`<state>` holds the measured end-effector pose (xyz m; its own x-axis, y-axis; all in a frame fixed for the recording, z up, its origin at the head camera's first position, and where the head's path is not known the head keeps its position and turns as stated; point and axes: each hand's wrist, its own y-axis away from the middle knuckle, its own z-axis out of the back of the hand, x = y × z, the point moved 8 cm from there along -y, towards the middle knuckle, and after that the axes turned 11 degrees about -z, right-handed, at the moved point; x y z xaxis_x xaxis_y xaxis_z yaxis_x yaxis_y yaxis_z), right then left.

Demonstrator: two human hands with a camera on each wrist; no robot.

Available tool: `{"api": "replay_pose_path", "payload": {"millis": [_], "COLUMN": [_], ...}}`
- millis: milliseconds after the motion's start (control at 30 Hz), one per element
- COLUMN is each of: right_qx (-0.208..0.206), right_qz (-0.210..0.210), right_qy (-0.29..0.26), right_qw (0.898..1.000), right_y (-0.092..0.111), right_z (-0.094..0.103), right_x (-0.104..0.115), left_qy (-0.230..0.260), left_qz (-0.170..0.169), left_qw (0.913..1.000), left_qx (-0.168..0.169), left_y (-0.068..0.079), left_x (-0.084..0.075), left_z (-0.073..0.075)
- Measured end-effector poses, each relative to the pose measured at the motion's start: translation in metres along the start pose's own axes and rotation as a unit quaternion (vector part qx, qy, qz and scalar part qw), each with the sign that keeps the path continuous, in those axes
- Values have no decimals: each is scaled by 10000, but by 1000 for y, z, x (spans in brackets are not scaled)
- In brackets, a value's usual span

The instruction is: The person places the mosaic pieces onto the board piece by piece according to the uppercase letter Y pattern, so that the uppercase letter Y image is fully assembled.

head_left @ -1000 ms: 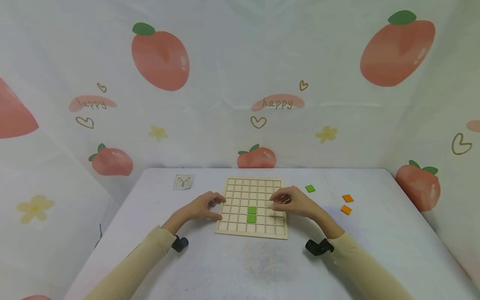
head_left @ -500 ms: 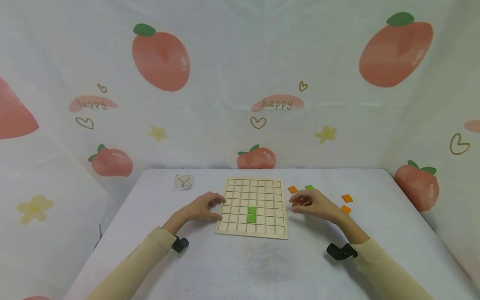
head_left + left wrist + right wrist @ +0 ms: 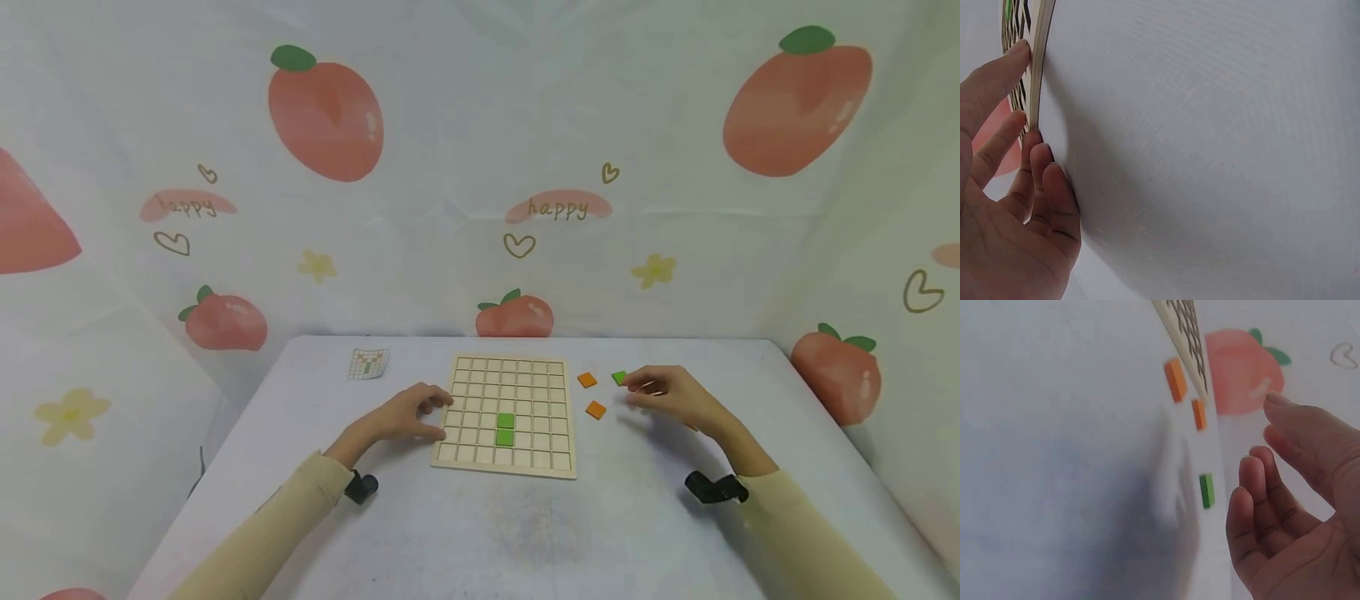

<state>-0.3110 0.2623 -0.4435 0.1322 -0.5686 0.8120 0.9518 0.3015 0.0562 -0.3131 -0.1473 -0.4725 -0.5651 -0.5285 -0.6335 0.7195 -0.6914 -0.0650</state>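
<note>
A light wooden grid board (image 3: 482,458) lies on the table, with two green square tiles (image 3: 506,429) in one column of its cells. My left hand (image 3: 405,412) touches the board's left edge with thumb and fingertips; the left wrist view shows the fingers (image 3: 1040,181) against its side. To the right of the board, my right hand (image 3: 671,393) hovers above the table. Nothing shows between its fingers (image 3: 1252,472) in the right wrist view. Close by its fingertips lies a loose green tile (image 3: 618,377), partly covered in the head view.
Two orange tiles (image 3: 587,380) lie beside the board's right edge. Another orange tile (image 3: 692,427) barely shows beneath the right hand. At the back left lies a small paper card (image 3: 367,364) with a coloured grid pattern. A printed cloth hangs behind the table.
My right hand has moved right, from over the board's right side to beside the green tile. An orange tile now shows where that hand was half a second ago. The left hand stays put.
</note>
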Motion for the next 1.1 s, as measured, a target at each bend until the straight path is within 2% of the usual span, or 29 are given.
{"api": "replay_pose_path", "payload": {"millis": [167,367,600,800,1100], "right_qx": [-150,-239,-124,-81,34], "right_qz": [-183,-329,-479,-365,-421], "right_qy": [191,195,128,216,394], "right_qw": [9995,9990,9987,9991,9983], "right_y": [-5,-17,-32,-44,-58], "right_z": [16,25,21,18,10], "right_x": [-7,-16,-24,-26,-34], "left_qy": [30,10,-74,-89,-37], "left_qz": [42,-22,105,146,152], "left_qw": [10000,10000,9999,9999,9999], "left_qx": [13,16,26,9,15], "left_y": [0,-1,-1,-1,-2], "left_x": [0,-2,-1,1,2], "left_z": [1,1,0,0,-1]}}
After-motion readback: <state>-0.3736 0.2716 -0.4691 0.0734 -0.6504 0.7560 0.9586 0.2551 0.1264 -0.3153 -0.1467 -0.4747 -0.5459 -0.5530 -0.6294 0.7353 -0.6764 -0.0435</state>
